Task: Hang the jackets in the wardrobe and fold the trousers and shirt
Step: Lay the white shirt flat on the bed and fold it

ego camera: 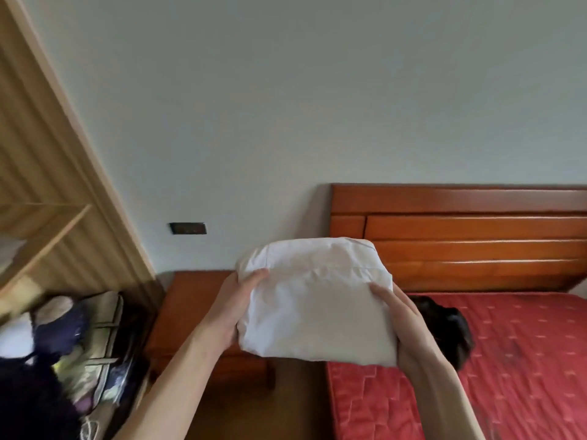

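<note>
A folded white shirt (317,300) is held up in the air between the bed and the bedside table. My left hand (235,306) grips its left edge, thumb on top and fingers underneath. My right hand (403,325) grips the right edge the same way. A dark garment (451,328) lies on the red mattress (508,360), partly hidden behind my right hand. The open wardrobe (47,192) stands at the left with a wooden shelf.
A wooden bedside table (190,300) sits between wardrobe and bed. The wooden headboard (460,236) stands against the wall. Bags and bundled fabric (89,344) fill the wardrobe's lower part at the left. A dark wall socket (188,228) is above the table.
</note>
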